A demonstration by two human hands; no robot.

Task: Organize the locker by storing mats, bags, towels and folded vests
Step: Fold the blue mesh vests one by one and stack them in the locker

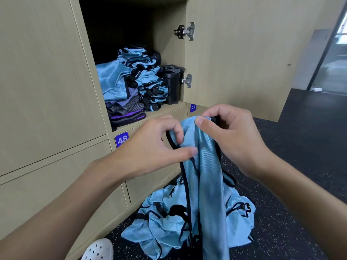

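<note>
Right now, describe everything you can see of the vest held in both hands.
The vest is shiny light-blue fabric with black edging. It hangs bunched into a narrow strip. The left hand pinches its upper edge; the right hand pinches its top. Its lower part passes in front of the pile of vests on the floor.

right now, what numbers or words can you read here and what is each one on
"48": white digits on a blue number plate, on the locker front below the folded vests.
"47": white digits on a second blue plate, just under the open door; slightly blurred but readable.
Nothing else: the held vest and the black container show no readable print.
</note>
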